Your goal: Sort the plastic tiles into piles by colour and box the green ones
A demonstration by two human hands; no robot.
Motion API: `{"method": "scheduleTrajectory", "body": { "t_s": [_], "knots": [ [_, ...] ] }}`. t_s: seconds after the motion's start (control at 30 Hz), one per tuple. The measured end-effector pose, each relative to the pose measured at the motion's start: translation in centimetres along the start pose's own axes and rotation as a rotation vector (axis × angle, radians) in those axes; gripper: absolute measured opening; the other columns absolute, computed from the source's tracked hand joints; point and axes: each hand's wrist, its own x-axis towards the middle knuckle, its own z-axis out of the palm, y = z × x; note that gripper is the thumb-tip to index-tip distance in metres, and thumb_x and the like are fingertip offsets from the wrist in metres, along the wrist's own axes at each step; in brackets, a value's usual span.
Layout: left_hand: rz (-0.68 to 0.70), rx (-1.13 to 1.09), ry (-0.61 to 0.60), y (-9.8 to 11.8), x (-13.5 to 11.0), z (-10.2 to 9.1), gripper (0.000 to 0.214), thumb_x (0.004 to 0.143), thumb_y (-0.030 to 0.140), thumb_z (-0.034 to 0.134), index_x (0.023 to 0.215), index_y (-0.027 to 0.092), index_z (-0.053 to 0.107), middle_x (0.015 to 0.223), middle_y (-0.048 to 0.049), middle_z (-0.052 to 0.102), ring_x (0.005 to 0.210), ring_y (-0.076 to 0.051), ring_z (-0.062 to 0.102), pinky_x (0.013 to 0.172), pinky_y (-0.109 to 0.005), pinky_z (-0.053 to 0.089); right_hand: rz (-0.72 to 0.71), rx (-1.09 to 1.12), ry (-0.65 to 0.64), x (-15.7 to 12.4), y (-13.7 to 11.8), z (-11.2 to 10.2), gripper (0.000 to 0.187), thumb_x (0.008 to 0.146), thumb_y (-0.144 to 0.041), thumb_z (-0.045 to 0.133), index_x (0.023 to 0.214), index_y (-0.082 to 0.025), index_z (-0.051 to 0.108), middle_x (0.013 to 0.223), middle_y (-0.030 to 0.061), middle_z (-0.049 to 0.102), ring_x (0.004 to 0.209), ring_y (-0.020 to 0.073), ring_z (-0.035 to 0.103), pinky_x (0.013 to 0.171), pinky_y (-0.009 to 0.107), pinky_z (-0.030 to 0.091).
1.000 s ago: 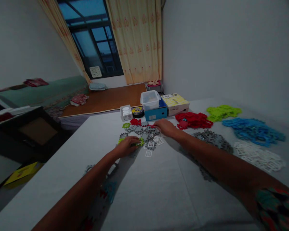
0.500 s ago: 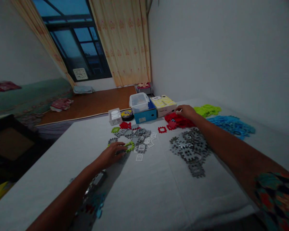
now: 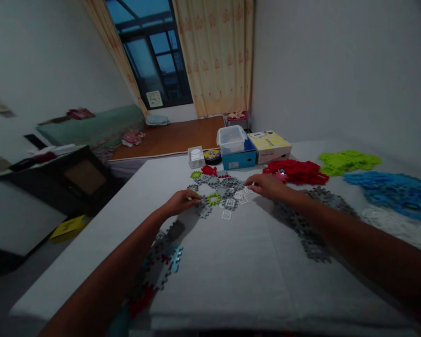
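Note:
My left hand (image 3: 181, 203) is closed in a pinch at the left side of a loose pile of grey toothed building pieces (image 3: 210, 181). A thin yellow-green edge shows at its fingertips, too small to name. Just right of it lies a lime green square frame piece (image 3: 214, 199). My right hand (image 3: 267, 186) is closed, fingertips together, at the pile's right edge beside white window-shaped pieces (image 3: 239, 196). Whatever is in its fingers is hidden. Below my right forearm spreads another heap of grey pieces (image 3: 314, 243), partly covered.
Red pieces (image 3: 298, 172), lime pieces (image 3: 349, 161), blue pieces (image 3: 395, 189) and white pieces (image 3: 403, 229) lie heaped on the right. Behind stand a blue box (image 3: 239, 159) with a clear bin, a yellow box (image 3: 271, 146), a white box (image 3: 196, 157) and a round tin (image 3: 212, 156). Joined pieces (image 3: 159, 262) sit near my left forearm.
My right hand has come from the red heap to the grey pile's right edge. My left hand is now apart from the lime frame piece. The view has swung left.

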Motion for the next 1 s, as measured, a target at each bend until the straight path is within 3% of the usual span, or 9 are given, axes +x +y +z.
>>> {"method": "scheduleTrajectory", "body": {
  "t_s": [0.17,0.3,0.37,0.43,0.53,0.7,0.83,0.9,1.0],
  "knots": [
    [0.077,0.181,-0.09,-1.4,0.9,-0.5,0.033,0.074,0.037,0.068,0.102,0.02,0.073,0.104,-0.0072,0.071,0.096,-0.021,0.063,0.089,-0.031,0.048,-0.136,0.008,-0.102,1.4,-6.0,5.1,0.023,0.084,-0.019,0.059,0.106,-0.017,0.068,0.106,0.0087,0.069,0.092,0.0194,0.063,0.083,0.03,0.046],
    [0.145,0.205,-0.128,-2.4,0.6,-0.4,0.038,0.069,0.032,0.075,0.105,0.022,0.072,0.113,-0.0076,0.066,0.103,-0.023,0.06,0.094,-0.034,0.046,-0.126,-0.143,-0.043,3.6,-6.8,7.3,0.04,0.081,-0.022,0.065,0.121,-0.017,0.061,0.124,0.0128,0.061,0.117,0.0275,0.05,0.094,0.039,0.04],
    [0.158,0.207,-0.133,-2.7,0.3,-0.2,0.036,0.069,0.029,0.075,0.104,0.023,0.072,0.116,-0.0074,0.063,0.104,-0.023,0.059,0.094,-0.033,0.046,-0.076,-0.176,-0.056,4.5,-6.5,7.9,0.046,0.08,-0.025,0.067,0.125,-0.017,0.058,0.128,0.0127,0.059,0.119,0.0287,0.047,0.095,0.04,0.038],
    [0.157,0.198,-0.135,-2.9,-0.1,-0.1,0.034,0.069,0.026,0.074,0.103,0.023,0.072,0.117,-0.0072,0.06,0.105,-0.022,0.058,0.094,-0.032,0.046,-0.057,-0.166,-0.099,5.0,-6.2,8.3,0.039,0.083,-0.025,0.064,0.121,-0.017,0.061,0.123,0.0114,0.062,0.115,0.0263,0.051,0.096,0.036,0.037],
    [0.139,0.188,-0.123,-3.0,-0.5,0.0,0.032,0.07,0.023,0.072,0.103,0.023,0.072,0.115,-0.006,0.06,0.106,-0.022,0.057,0.095,-0.03,0.045,-0.074,-0.177,-0.126,5.2,-6.1,8.4,0.029,0.085,-0.024,0.06,0.112,-0.017,0.065,0.116,0.0109,0.064,0.109,0.0231,0.056,0.094,0.031,0.038],
    [0.084,0.211,-0.087,-2.6,-0.1,0.4,0.037,0.07,0.016,0.064,0.105,0.025,0.07,0.102,-0.0015,0.065,0.096,-0.018,0.059,0.088,-0.025,0.047,-0.088,-0.309,-0.172,5.4,-7.0,8.3,0.028,0.085,-0.032,0.06,0.104,-0.014,0.068,0.107,0.0139,0.065,0.101,0.0246,0.059,0.084,0.029,0.042],
    [0.025,0.252,-0.046,-2.0,0.3,0.9,0.041,0.069,0.016,0.06,0.109,0.022,0.068,0.104,-0.004,0.065,0.084,-0.016,0.062,0.078,-0.025,0.05,-0.128,-0.41,-0.187,5.6,-8.3,7.8,0.022,0.088,-0.018,0.05,0.094,-0.011,0.069,0.098,0.0156,0.068,0.094,0.0234,0.062,0.081,0.029,0.043],
    [0.006,0.282,-0.01,-1.8,0.2,1.0,0.042,0.069,0.017,0.059,0.11,0.021,0.067,0.106,-0.0062,0.064,0.079,-0.016,0.063,0.074,-0.025,0.051,-0.123,-0.428,-0.135,5.4,-8.5,6.8,0.022,0.088,-0.013,0.048,0.095,-0.011,0.069,0.098,0.0164,0.069,0.094,0.0232,0.063,0.081,0.03,0.043],
    [0.01,0.35,0.019,-1.6,0.0,0.7,0.038,0.07,0.019,0.056,0.107,0.021,0.068,0.105,-0.0071,0.066,0.081,-0.018,0.065,0.076,-0.027,0.051,-0.038,-0.353,0.005,4.2,-7.0,3.4,0.023,0.091,-0.02,0.048,0.102,-0.015,0.067,0.104,0.0148,0.069,0.098,0.0232,0.062,0.082,0.03,0.043]
  ]
}}
